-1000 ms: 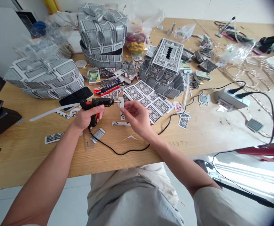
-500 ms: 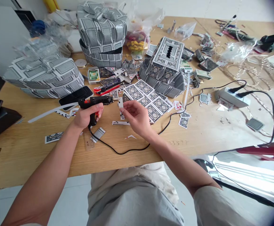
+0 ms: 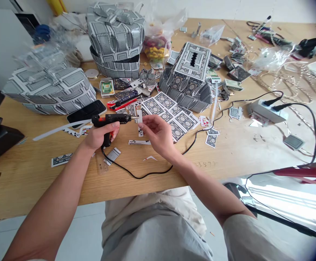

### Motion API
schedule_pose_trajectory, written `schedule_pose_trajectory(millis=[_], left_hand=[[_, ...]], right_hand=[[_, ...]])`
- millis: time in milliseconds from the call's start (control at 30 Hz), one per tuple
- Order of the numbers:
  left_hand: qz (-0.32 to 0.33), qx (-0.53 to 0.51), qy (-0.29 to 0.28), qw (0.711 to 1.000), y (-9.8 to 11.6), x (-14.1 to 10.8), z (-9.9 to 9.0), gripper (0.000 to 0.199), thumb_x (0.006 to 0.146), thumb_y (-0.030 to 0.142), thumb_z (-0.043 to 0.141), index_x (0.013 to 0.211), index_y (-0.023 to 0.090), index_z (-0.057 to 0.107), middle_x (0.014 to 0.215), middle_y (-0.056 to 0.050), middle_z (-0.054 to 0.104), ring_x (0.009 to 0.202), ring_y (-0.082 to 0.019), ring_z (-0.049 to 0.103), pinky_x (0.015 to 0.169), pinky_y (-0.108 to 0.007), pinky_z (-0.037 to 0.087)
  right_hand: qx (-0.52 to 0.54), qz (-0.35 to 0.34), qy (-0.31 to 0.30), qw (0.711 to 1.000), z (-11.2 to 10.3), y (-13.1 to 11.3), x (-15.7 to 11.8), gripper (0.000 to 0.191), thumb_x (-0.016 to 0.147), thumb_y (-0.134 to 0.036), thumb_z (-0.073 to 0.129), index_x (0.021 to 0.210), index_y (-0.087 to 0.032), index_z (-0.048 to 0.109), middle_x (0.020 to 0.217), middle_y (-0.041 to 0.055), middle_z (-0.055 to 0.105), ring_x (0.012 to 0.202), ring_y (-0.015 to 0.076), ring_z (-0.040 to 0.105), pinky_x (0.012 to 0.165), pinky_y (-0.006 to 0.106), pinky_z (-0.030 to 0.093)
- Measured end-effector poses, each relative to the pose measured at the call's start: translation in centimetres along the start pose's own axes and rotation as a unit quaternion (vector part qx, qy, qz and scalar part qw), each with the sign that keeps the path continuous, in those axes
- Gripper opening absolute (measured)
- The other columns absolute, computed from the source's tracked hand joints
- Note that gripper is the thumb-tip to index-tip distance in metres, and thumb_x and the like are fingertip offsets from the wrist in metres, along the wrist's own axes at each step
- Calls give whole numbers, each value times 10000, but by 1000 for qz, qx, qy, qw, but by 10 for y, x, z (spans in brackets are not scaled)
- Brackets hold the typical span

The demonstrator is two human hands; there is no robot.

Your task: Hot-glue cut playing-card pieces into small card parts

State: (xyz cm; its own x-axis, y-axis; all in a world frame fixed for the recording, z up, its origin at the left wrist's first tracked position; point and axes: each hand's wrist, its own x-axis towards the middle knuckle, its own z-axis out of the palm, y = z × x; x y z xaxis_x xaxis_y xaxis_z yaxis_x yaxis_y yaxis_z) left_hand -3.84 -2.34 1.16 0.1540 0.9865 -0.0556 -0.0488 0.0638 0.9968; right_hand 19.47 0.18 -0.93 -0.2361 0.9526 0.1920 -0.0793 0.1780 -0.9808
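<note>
My left hand [image 3: 101, 136] is wrapped round the grip of a black and red glue gun [image 3: 111, 119], whose nozzle points right. A long white glue stick [image 3: 62, 129] sticks out of its back end. Between the thumb and fingers of my right hand [image 3: 159, 135] is a small white card strip [image 3: 139, 116], held upright. The nozzle tip is at the strip's left side; whether they touch I cannot tell. Just right of the strip lie patterned card panels [image 3: 164, 112] on the table.
Woven card baskets [image 3: 116, 36] stand at the back left, and a card box [image 3: 192, 72] behind my right hand. A black cable [image 3: 138, 177] loops in front to a white power strip [image 3: 268, 110]. A phone [image 3: 86, 111] and a red cutter [image 3: 122, 104] lie behind the gun.
The glue gun's nozzle has come closer to the card strip in my right hand. The view has shifted slightly; both hands keep their hold.
</note>
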Motion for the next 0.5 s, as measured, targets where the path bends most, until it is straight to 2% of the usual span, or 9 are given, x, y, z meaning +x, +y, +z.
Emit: schedule_pose_trajectory(millis=[200,367,500], left_hand=[[-27,-29,24,999,-2,0,-1,445,796,571,834,648,168,714,634,-56,650,501,-131,524,460,-267,388],[23,-63,80,995,0,1,2,476,777,617,852,674,178,702,667,-53,663,507,-126,526,451,-254,378],[26,-83,123,989,5,3,3,456,775,608,828,695,189,666,683,-46,648,503,-117,507,454,-250,377]], right_hand=[[15,-5,-1,1000,0,-1,-1,351,904,-503,860,1082,-229,731,933,27,771,840,173,728,769,333,617],[30,-6,-12,999,0,-2,-2,315,910,-466,861,1071,-224,739,931,29,776,845,174,737,766,325,618],[29,-6,-12,999,0,-4,-2,303,910,-451,856,1065,-221,736,917,29,768,828,174,728,747,327,614]])
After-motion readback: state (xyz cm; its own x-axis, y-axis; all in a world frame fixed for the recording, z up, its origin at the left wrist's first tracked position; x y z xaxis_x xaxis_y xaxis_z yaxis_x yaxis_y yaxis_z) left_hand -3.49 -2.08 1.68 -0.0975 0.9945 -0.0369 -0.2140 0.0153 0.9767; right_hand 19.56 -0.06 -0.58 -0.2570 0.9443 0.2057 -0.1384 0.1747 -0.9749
